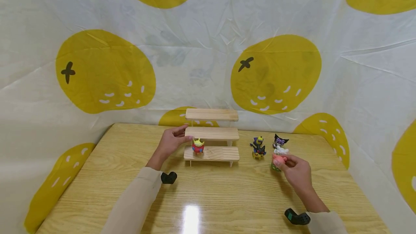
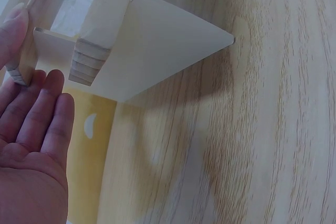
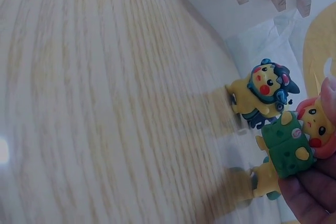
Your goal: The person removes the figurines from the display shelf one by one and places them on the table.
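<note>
A three-tier wooden display shelf (image 1: pixel 212 133) stands at the back of the table. My left hand (image 1: pixel 172 140) holds the left end of its middle plank, thumb on one side and fingers (image 2: pixel 44 111) on the other. On the lowest step, near that thumb, stands a small red figurine (image 1: pixel 198 147) with a yellow-green head. My right hand (image 1: pixel 297 172) pinches a Pikachu figurine (image 3: pixel 289 145) with a pink hood and green body by its head. Whether its feet touch the table cannot be told. Just behind it is a white figurine (image 1: pixel 281 150), partly hidden.
Left of the right hand stand a black-and-yellow Pikachu figurine (image 1: pixel 259 152) and, behind it, a blue-and-yellow one (image 1: pixel 258 140). A black-eared figurine (image 1: pixel 280 141) is farther back. A patterned cloth (image 1: pixel 195 64) hangs behind the wooden table (image 1: pixel 227 198).
</note>
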`<move>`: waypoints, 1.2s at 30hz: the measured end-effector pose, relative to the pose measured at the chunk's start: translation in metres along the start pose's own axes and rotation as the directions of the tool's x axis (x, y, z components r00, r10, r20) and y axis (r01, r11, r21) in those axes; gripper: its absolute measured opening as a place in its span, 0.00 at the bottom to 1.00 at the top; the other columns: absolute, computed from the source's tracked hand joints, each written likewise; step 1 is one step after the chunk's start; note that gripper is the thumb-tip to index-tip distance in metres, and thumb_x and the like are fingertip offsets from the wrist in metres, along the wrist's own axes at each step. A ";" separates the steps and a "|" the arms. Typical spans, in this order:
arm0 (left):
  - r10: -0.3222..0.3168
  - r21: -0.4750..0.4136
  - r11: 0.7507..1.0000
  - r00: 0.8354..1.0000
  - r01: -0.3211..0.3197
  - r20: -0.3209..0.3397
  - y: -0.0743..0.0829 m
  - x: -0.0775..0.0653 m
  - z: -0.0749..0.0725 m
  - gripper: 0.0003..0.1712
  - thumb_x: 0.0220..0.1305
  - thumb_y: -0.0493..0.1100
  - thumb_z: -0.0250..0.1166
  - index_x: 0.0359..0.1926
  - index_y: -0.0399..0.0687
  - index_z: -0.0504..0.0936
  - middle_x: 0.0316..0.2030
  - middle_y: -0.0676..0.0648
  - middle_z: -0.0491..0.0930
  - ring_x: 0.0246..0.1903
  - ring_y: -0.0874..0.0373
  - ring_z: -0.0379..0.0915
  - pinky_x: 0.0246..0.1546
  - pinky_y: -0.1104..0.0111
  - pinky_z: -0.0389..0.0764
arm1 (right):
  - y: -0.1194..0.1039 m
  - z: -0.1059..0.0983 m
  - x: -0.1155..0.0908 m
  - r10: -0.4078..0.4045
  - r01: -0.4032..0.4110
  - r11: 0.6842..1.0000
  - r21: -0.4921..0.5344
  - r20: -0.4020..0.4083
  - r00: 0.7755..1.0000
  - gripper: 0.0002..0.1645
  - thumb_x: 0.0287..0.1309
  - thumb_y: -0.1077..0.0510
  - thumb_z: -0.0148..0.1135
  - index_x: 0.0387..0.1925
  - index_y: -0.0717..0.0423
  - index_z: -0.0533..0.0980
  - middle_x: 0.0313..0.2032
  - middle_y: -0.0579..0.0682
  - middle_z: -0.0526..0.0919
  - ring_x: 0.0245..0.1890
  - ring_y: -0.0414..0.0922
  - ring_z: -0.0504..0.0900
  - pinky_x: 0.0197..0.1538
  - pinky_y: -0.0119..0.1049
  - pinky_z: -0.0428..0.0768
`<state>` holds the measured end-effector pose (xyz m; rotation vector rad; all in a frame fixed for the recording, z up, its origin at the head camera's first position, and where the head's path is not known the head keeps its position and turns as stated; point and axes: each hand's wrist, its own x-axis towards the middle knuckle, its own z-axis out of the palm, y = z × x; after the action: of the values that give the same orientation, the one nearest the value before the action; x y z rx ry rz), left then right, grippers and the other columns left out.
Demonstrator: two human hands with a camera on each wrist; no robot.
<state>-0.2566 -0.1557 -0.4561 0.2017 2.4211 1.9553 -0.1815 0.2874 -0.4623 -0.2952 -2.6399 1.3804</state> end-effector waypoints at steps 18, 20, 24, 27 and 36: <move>0.004 0.003 1.000 1.000 -0.004 -0.002 0.000 -0.001 0.001 0.38 0.65 0.47 0.75 0.74 0.48 0.74 0.75 0.41 0.70 0.74 0.43 0.69 0.70 0.52 0.77 | 0.007 0.000 -0.001 0.011 -0.011 1.000 -0.020 0.012 1.000 0.30 0.64 0.53 0.74 0.59 0.71 0.80 0.51 0.69 0.88 0.32 0.22 0.77 0.34 0.19 0.80; 0.002 0.006 1.000 1.000 -0.002 -0.004 0.000 -0.001 0.001 0.38 0.65 0.48 0.75 0.73 0.49 0.75 0.74 0.41 0.71 0.73 0.43 0.69 0.70 0.52 0.78 | 0.008 0.001 -0.002 0.012 -0.012 1.000 -0.013 0.010 1.000 0.30 0.64 0.54 0.74 0.59 0.71 0.80 0.50 0.68 0.88 0.32 0.22 0.77 0.34 0.20 0.81; 0.001 0.005 1.000 1.000 -0.001 -0.005 0.000 -0.001 0.001 0.36 0.65 0.48 0.76 0.72 0.53 0.76 0.74 0.42 0.71 0.73 0.43 0.70 0.69 0.53 0.78 | 0.010 0.001 -0.001 0.011 -0.011 1.000 -0.021 0.026 1.000 0.30 0.64 0.53 0.74 0.58 0.71 0.80 0.48 0.67 0.89 0.32 0.24 0.78 0.33 0.22 0.81; 0.002 0.004 1.000 1.000 -0.002 -0.003 -0.001 0.000 0.001 0.36 0.65 0.47 0.76 0.72 0.53 0.76 0.74 0.42 0.71 0.73 0.43 0.70 0.70 0.53 0.78 | 0.011 0.001 -0.001 0.008 -0.007 0.999 -0.032 0.036 0.999 0.30 0.64 0.52 0.74 0.58 0.72 0.80 0.47 0.67 0.89 0.32 0.25 0.79 0.33 0.23 0.80; -0.001 0.006 1.000 1.000 0.001 -0.003 -0.002 0.000 0.000 0.37 0.65 0.48 0.76 0.73 0.52 0.76 0.74 0.42 0.71 0.73 0.43 0.70 0.70 0.52 0.78 | 0.012 0.003 -0.003 0.011 -0.010 0.999 -0.037 0.017 1.000 0.26 0.64 0.55 0.74 0.56 0.71 0.82 0.47 0.67 0.89 0.31 0.24 0.78 0.32 0.23 0.80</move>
<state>-0.2563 -0.1559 -0.4580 0.1976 2.4284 1.9498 -0.1778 0.2912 -0.4741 -0.3031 -2.6834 1.3449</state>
